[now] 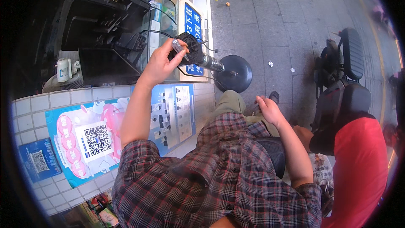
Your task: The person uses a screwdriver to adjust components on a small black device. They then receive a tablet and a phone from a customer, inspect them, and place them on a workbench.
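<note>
Head view: L grip on gray obj, partly hidden, type unclear.

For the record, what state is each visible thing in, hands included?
Left hand: pinching the grey piece
Stand: upright on pavement
Grey piece: held at the stand's top
Right hand: loosely curled; contents unclear
Scooter: upright
Pink poster: flat on tiles

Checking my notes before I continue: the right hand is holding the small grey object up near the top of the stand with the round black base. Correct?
Not quite: the head view shows the left hand, not the right hand, holding the small grey object near the stand's top.
</note>
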{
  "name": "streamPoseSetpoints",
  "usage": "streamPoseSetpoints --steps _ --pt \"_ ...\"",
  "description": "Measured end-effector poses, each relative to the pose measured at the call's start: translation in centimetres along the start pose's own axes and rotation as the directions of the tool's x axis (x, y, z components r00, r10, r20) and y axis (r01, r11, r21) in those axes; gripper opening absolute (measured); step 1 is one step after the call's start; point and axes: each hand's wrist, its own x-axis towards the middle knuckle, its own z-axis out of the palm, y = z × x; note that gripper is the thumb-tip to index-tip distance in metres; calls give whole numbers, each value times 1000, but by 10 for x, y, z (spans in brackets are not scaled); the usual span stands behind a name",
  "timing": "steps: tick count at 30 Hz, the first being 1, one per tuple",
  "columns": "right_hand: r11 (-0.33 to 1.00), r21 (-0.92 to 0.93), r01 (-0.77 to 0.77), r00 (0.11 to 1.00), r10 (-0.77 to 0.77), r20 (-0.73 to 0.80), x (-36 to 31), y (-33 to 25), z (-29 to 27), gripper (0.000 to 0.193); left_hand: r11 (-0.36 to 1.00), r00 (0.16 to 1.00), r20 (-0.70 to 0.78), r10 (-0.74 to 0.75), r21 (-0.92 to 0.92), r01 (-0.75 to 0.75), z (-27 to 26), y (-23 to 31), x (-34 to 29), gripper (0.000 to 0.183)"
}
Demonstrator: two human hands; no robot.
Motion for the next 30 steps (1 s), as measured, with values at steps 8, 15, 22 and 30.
streamPoseSetpoints --steps 8,15,22,30 --pt "989 100 109 993 -103 -57 2 -49 -8 52 946 996 -87 17 -322 -44 19 21 -5 40" --pt "833 517 197 977 -124 -173 -19 -46 -20 40 766 837 515 -184 -459 451 157 25 -26 44" --pt "692 671 266 943 -44 -329 -59 -26 -50 24 846 791 610 -50 -395 358 283 82 -6 31" --pt "396 852 341 697 502 -512 -96 55 -84 35 954 731 677 80 -264 141 341 159 55 80"
